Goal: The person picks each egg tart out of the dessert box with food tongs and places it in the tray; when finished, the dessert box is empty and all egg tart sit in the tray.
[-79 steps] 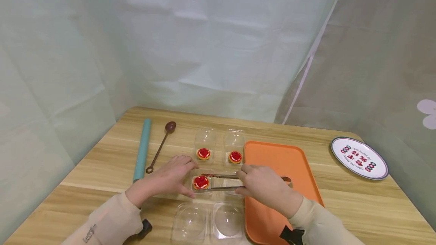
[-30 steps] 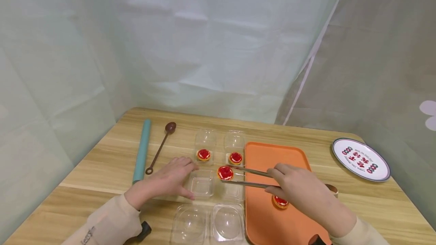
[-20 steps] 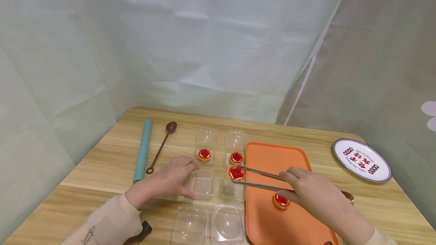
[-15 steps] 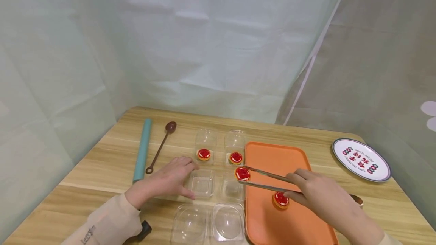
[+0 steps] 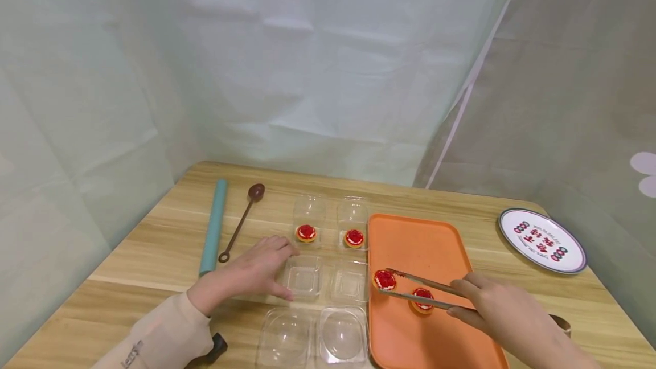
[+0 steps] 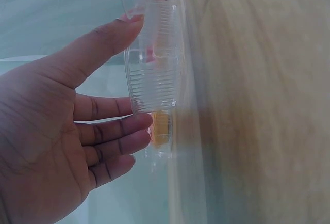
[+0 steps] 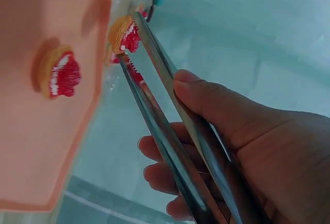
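My right hand (image 5: 517, 312) grips metal tongs (image 7: 170, 126), thumb on one arm and fingers under the other. Between the tong tips is a small tart (image 5: 385, 280) with red topping and white cream, at the left edge of the orange tray (image 5: 405, 244); in the right wrist view it looks raised above the tray. A second such tart (image 5: 422, 300) lies on the tray, partly behind the tongs. My left hand (image 5: 256, 269) stays spread beside an empty clear plastic container (image 5: 303, 277), its thumb and index finger at the container's wall in the left wrist view.
Two open clear containers at the back hold a tart (image 5: 306, 233) and another tart (image 5: 354, 238). A second empty container (image 5: 351, 282) adjoins the tray. A brown spoon (image 5: 241, 226) and a teal roll (image 5: 214, 226) lie left; an oval plate (image 5: 543, 241) stands right.
The tongs in my right hand have lifted the tart out of the left container and carried it right, over the tray's left edge. My left hand has kept its place.
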The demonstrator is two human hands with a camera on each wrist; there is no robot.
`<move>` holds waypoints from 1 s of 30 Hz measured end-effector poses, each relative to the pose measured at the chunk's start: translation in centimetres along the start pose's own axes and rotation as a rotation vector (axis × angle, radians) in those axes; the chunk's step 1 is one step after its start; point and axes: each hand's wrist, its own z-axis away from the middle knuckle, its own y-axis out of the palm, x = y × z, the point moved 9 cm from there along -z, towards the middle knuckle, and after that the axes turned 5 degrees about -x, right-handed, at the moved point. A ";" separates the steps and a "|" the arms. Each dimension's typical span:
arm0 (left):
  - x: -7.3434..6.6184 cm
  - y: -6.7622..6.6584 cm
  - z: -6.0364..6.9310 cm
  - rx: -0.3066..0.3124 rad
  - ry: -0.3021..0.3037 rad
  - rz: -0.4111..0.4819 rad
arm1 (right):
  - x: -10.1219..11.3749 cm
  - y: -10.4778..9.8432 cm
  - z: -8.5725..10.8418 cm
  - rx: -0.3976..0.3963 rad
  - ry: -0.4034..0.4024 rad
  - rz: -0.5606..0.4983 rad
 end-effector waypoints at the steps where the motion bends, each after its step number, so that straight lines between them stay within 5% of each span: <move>1: 0.0 0.0 0.0 -0.001 0.001 -0.002 | -0.1 0.2 0.2 0.012 0.006 -0.007; 30: -0.3 -0.3 0.0 -0.026 0.051 -0.046 | -1.6 2.0 2.4 0.070 0.046 -0.074</move>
